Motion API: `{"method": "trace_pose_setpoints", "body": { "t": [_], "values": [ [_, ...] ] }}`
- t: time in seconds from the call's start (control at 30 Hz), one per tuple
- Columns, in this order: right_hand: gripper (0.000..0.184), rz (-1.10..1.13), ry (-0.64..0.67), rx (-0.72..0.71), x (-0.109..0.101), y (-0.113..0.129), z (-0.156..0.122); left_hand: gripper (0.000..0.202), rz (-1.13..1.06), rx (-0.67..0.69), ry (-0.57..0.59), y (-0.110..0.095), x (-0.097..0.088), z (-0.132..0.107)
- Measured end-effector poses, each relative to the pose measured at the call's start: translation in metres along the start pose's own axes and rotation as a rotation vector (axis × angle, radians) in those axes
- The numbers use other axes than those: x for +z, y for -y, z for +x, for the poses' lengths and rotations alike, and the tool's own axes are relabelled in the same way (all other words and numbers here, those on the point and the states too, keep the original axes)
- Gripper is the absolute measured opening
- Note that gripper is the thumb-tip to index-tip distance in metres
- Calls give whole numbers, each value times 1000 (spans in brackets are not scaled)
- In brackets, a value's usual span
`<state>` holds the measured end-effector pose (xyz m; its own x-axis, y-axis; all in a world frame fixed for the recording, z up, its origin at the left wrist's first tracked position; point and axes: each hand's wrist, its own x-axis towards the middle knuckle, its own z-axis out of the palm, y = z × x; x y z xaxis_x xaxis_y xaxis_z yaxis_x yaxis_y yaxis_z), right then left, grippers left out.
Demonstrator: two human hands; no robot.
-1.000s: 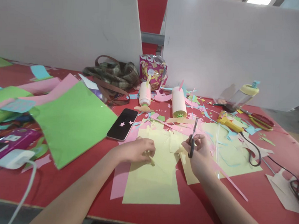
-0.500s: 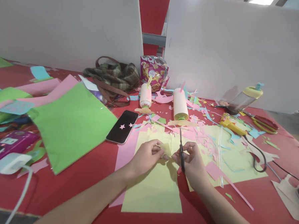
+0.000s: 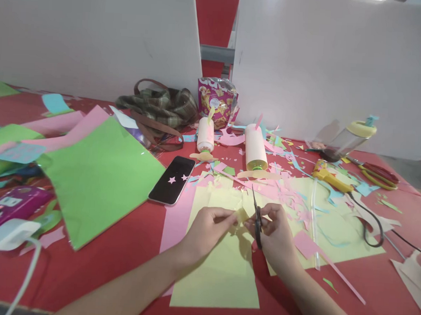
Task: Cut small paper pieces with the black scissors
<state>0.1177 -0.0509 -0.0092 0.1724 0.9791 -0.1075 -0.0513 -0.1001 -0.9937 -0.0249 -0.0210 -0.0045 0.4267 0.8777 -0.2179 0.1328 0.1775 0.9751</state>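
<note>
Between finger and thumb, my left hand point(image 3: 208, 230) pinches a small piece of yellow paper point(image 3: 242, 215). My right hand point(image 3: 277, 231) is closed around the black handles of a pair of scissors point(image 3: 257, 218), blades pointing away from me. Its fingertips come up to the right edge of the small piece; whether they also grip it, I cannot tell. Beneath both hands lies a sheet of yellow paper point(image 3: 218, 280), partly over a pink sheet point(image 3: 173, 223). Beyond them, two paper-covered cylinders point(image 3: 256, 143) stand among paper scraps.
A phone point(image 3: 172, 180) with pink paper stars lies left of centre, beside a green sheet point(image 3: 103, 175). On the right are a yellow glue gun point(image 3: 331, 175), pliers point(image 3: 377, 175) and a clear cylinder point(image 3: 347, 141). A snack bag point(image 3: 217, 101) and plaid bag point(image 3: 164, 103) stand behind.
My left hand has shifted slightly right and lower, and the small yellow piece has turned in its fingers. The scissors remain in my right hand. The view has moved a little.
</note>
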Motion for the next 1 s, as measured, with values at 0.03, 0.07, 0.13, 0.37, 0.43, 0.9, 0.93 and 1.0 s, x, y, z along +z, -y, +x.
{"method": "trace_pose_setpoints", "body": {
  "t": [0.03, 0.07, 0.13, 0.37, 0.43, 0.9, 0.93, 1.0],
  "values": [
    [30, 12, -4, -7, 0, 1, 0, 31, -33, -20, 12, 0, 0, 0],
    [30, 20, -7, -15, 0, 2, 0, 30, -55, -41, 12, -1, 0, 0],
    [31, 28, -13, -27, -1, 1, 2, 28, -89, -80, -3, -2, 0, 1],
    [35, -16, -70, -67, -4, -4, 7, 23, -262, -135, 10, 1, 6, 2],
    [35, -58, -82, -62, -3, 0, 5, 21, -333, -147, 20, 2, 8, 2],
    [29, -319, -56, -29, -6, 2, 0, 24, -364, -148, 87, 6, 9, 1],
    [29, -328, -59, -33, -6, 1, 0, 24, -361, -148, 93, 7, 9, 1],
    [28, -343, -67, -47, -7, 0, 0, 24, -351, -142, 98, 8, 10, 1]
  ]
}}
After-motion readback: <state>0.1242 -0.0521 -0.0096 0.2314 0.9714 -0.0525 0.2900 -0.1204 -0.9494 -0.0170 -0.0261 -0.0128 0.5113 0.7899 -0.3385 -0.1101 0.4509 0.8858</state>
